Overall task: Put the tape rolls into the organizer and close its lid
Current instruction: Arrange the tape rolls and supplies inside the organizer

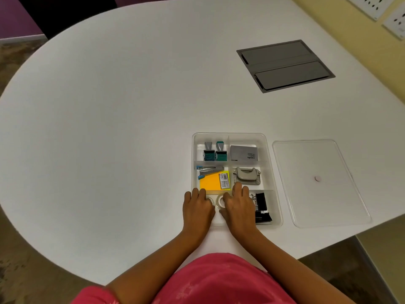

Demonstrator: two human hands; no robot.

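A clear plastic organizer (270, 172) with several compartments lies open on the white table. Both hands rest in its near-left compartment. My left hand (198, 207) covers most of one clear tape roll (210, 200). My right hand (237, 205) lies over a second clear tape roll (221, 201), whose hole shows between the two hands. Whether the fingers grip the rolls or only rest on them is hidden. The clear flat lid (317, 183) lies on the table to the right of the organizer, apart from it.
Other compartments hold two stamps (215, 153), a grey box (243, 152), a stapler (210, 170), an orange and yellow sticky pad (213, 182), a hole punch (246, 175) and black binder clips (262, 207). A grey cable hatch (285, 65) sits far right in the tabletop.
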